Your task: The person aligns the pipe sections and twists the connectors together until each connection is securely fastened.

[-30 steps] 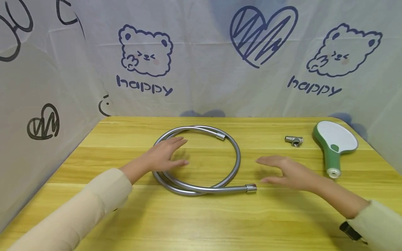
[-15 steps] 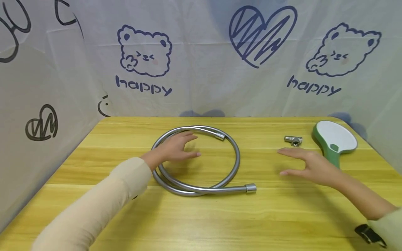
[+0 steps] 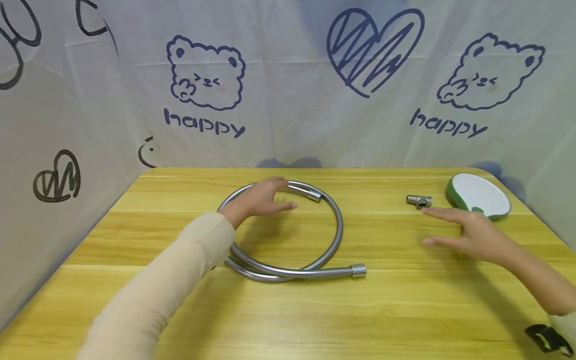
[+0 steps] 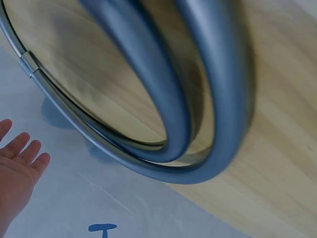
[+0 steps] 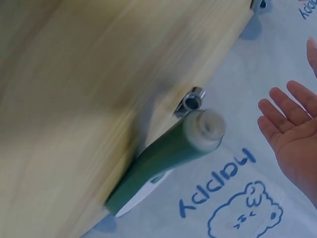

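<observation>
Head view shows us a coiled grey hose (image 3: pixel 292 273) lying on the wooden table (image 3: pixel 288 320), left of centre, its far metal end (image 3: pixel 314 195) inside the loop and its near metal end (image 3: pixel 358 270) pointing right. The left hand (image 3: pixel 258 200) is over the far left part of the coil, fingers extended and thumb spread away from them, gripping nothing; we cannot tell whether it touches the hose. In the left wrist view we see that hand's palm at the lower left, apart from the hose in that picture. On the other side, the right hand (image 3: pixel 481 237) is also spread, thumb and index finger well apart and holding nothing, its index fingertip near a small metal fitting (image 3: pixel 419 202). Just right of the fitting lies a shower head (image 3: pixel 483 195), white-faced with a green rim; in the head view the right hand hides its handle, while the right wrist view shows us the green handle (image 5: pixel 166 153) and its pale end (image 5: pixel 208 128). Behind the table hangs a pale cloth (image 3: pixel 288 100) with bear drawings, hearts and the word "happy".
</observation>
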`<control>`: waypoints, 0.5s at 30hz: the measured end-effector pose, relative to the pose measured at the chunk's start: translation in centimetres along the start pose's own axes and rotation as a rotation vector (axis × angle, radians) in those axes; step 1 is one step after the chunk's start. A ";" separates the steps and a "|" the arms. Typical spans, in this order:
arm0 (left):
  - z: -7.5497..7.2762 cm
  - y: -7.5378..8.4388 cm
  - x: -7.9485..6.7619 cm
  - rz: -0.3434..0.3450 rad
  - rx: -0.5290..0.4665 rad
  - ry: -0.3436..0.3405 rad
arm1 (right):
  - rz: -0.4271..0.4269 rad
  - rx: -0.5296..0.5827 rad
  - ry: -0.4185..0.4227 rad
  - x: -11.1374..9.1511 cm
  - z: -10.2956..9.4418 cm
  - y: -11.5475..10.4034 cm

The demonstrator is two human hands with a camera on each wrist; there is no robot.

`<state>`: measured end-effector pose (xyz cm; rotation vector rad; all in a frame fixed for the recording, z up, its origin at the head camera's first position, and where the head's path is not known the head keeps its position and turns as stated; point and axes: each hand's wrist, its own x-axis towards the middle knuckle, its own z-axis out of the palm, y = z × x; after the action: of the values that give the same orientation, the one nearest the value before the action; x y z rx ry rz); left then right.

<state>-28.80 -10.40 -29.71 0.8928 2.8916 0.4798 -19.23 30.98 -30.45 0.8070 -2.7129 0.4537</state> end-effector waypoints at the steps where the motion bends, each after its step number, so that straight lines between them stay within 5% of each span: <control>1: 0.0 0.0 0.2 -0.006 -0.004 0.000 | -0.001 -0.009 0.007 -0.1 0.0 0.2; 15: -0.2 0.2 2.2 0.014 -0.021 0.041 | 0.111 -0.031 -0.092 -2.0 -0.8 2.5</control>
<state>-30.56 -9.08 -29.39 0.9121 2.9135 0.5345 -18.86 34.24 -30.93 0.6872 -2.8533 0.4064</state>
